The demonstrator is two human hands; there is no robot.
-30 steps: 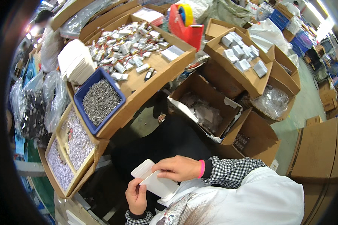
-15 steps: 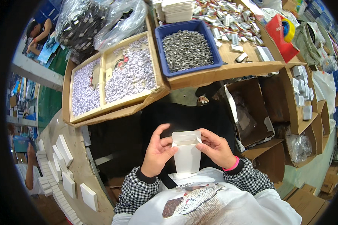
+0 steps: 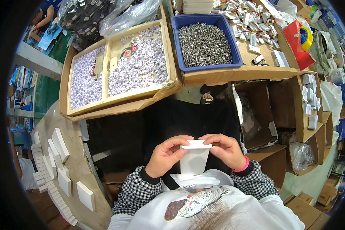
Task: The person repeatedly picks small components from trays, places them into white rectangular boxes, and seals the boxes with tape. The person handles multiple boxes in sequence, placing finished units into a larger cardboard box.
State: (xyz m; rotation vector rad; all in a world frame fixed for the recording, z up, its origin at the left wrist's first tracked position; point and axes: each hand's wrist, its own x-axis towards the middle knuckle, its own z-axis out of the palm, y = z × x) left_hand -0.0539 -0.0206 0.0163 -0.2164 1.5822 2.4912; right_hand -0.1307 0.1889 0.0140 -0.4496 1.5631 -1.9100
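1. Box (image 3: 194,163), white, is held upright in front of the torso, above a dark lap (image 3: 191,122); its lower end is seen close to the white shirt (image 3: 237,209).
2. Box's top is crossed by a pale flap (image 3: 196,144), seen between the two sets of fingertips.
3. Left hand (image 3: 165,156): closed in a pinch on the box's upper left corner; thumb laid on the near side, fingers bent over the top.
4. Right hand (image 3: 228,152): upper right corner pinched likewise, thumb toward the wearer. Pink band (image 3: 241,165) is worn at this wrist. How firmly either grip is pressed cannot be told.
5. Checked sleeves (image 3: 136,191) are worn on both forearms.
6. To the left, a table (image 3: 78,153) is occupied by slim boxes (image 3: 86,196), white, several stood on edge; smaller white pieces are lined along the outer rim.
7. Ahead, a wooden tray (image 3: 136,93) is divided in two and filled with small pale parts (image 3: 142,69).
8. Just right of it, a blue bin (image 3: 211,68) is heaped with metal parts (image 3: 205,44).
9. Beyond the bin, silver packs (image 3: 253,38) are scattered on cardboard; a red tape dispenser (image 3: 293,44) is set at the right.
10. Far right, small pale boxes (image 3: 312,122) are kept in an open carton (image 3: 305,132); crumpled clear plastic (image 3: 301,155) is seen below.
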